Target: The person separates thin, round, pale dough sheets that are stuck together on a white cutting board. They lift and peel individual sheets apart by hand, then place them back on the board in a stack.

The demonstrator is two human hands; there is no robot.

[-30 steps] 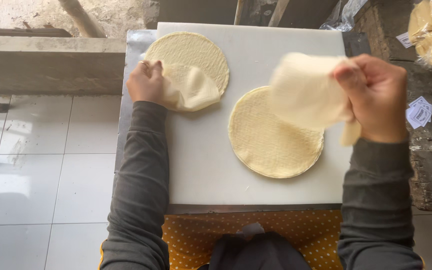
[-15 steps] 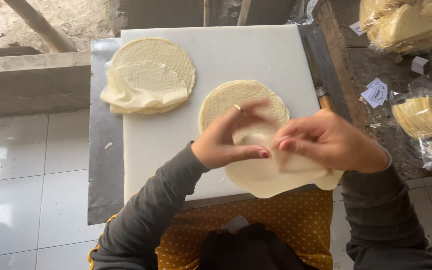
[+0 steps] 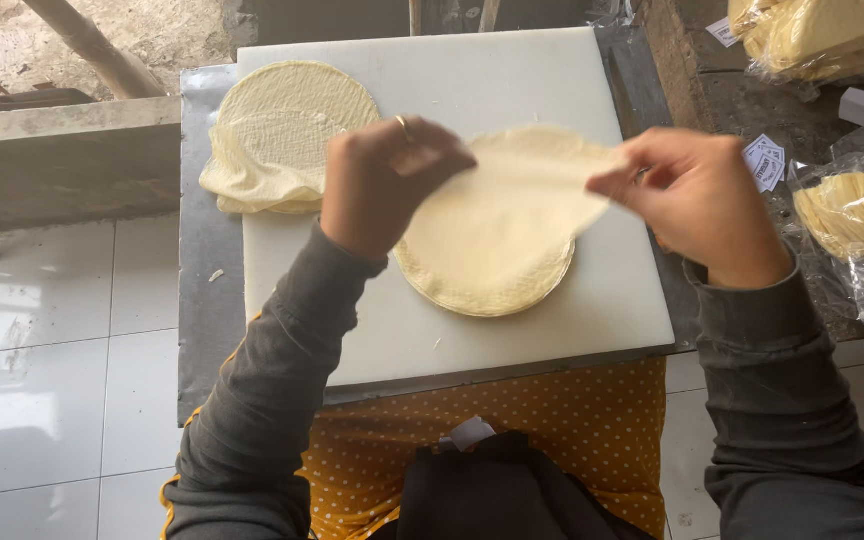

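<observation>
Both my hands hold one thin, round, pale-yellow wrapper sheet [image 3: 507,205] stretched in the air above a flat stack of the same sheets [image 3: 487,285] on a white cutting board [image 3: 492,75]. My left hand [image 3: 382,180] pinches the sheet's left edge. My right hand [image 3: 697,200] pinches its right edge. A second pile of wrappers [image 3: 282,135] lies at the board's far left corner, its lower-left sheets crumpled and hanging over the edge.
The board rests on a grey metal table [image 3: 207,330]. To the right stand clear plastic bags of wrappers [image 3: 852,215] and more bags [image 3: 812,35] at the back, with small paper labels [image 3: 767,160]. White floor tiles lie to the left.
My hands have lifted the sheet from near the board's front edge and pulled apart, spreading it wide above the stack. One second ago my left hand was at the far-left pile.
</observation>
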